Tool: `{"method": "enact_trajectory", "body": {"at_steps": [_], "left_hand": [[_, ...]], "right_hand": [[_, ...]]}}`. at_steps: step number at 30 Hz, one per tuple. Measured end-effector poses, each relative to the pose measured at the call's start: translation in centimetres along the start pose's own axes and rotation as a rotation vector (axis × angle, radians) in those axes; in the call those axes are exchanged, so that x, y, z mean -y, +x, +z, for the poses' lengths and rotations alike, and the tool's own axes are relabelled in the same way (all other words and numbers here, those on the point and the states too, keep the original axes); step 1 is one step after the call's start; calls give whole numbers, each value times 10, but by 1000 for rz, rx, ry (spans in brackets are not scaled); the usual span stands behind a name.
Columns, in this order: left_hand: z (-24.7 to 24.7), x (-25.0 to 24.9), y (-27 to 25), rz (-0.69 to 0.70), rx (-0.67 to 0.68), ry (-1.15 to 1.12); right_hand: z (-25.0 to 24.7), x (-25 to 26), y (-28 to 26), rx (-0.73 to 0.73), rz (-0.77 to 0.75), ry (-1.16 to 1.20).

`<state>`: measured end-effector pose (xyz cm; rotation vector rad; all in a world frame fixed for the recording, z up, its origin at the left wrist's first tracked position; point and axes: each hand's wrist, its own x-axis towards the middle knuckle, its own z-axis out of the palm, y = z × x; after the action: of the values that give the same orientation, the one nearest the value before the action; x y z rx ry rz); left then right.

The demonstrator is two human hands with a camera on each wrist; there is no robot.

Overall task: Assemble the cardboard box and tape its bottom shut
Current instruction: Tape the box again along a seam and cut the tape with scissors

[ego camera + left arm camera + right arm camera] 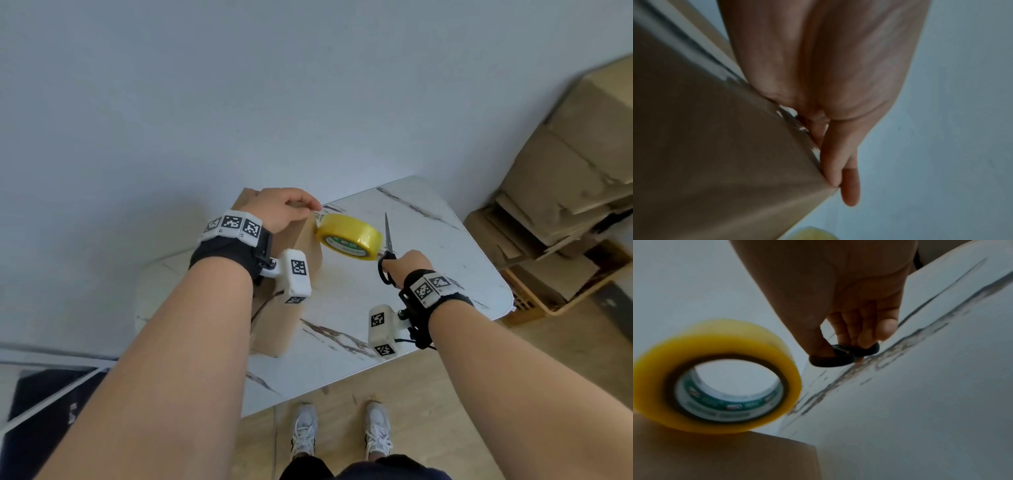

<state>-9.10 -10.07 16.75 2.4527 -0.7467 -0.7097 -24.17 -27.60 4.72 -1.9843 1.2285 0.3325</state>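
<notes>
Left hand [281, 209] presses box [301, 246] edge, fingers curled; right hand [407, 265] grips scissors [388, 246].

Left hand [281, 209] atop box [291, 284]; right hand [409, 265] gripping scissors [388, 250]

Bright, even daylight in head view, edges bowed and smeared; both wrist views dim, soft, motion-blurred.

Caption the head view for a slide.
Left hand steadies the cardboard box; right hand holds scissors beside the yellow tape roll.
</notes>
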Motion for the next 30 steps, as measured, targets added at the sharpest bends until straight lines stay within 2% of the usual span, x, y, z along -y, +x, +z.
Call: {"method": "enact_trajectory", "body": {"at_steps": [6, 14, 18, 20, 25, 30], "left_hand": [[-3, -8, -8, -31, -38, 143], [0, -7, -9, -113, -96, 251], [3, -1, -4, -163, -116, 226], [3, 2, -2, -211, -145, 226], [6, 3, 2, -283, -213, 211], [8, 0, 3, -304, -230, 228]], "right_hand": [[-30, 19, -14, -75, -79, 20], [-45, 48, -30, 6, -218, 96], [-43, 62, -40, 98, -275, 72], [-42, 65, -48, 154, -268, 183], [-36, 63, -62, 446, -234, 430], [-28, 57, -61, 644, -208, 402]]}}
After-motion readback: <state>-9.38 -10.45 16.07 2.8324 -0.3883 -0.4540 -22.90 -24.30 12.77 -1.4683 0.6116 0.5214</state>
